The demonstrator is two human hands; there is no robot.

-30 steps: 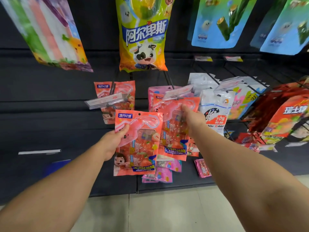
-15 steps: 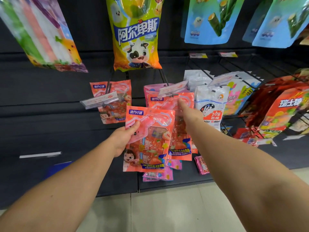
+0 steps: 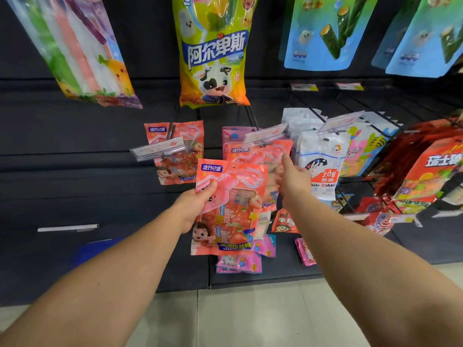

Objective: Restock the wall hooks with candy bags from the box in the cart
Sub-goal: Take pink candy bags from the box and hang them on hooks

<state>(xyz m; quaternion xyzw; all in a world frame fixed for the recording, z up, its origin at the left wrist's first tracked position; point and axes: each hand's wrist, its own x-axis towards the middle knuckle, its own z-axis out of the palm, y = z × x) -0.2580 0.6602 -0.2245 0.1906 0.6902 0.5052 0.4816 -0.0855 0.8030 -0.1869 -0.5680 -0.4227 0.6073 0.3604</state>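
Note:
My left hand (image 3: 198, 206) grips a pink strawberry candy bag (image 3: 233, 211) by its left edge, thumb on the front, and holds it upright before the dark wall. My right hand (image 3: 295, 184) reaches to a matching bag (image 3: 260, 156) hanging on the middle hook under a clear price tag (image 3: 265, 134). Its forefinger lies along that bag's upper right edge and it pinches the edge; the other fingers are hidden behind the held bag. More of the same pink bags (image 3: 180, 169) hang on the left hook. Neither the box nor the cart is in view.
White rabbit-candy bags (image 3: 320, 169) hang right of my right hand, with red and orange bags (image 3: 431, 176) further right. A yellow-green cow bag (image 3: 213, 58) and blue bags (image 3: 325, 33) hang above. Small pink packets (image 3: 240, 264) lie on the low black ledge above the tiled floor.
My left hand has carried its pink bag to the right and up, so it overlaps the middle hook's bags. My right hand has stayed at the hanging bag's right edge.

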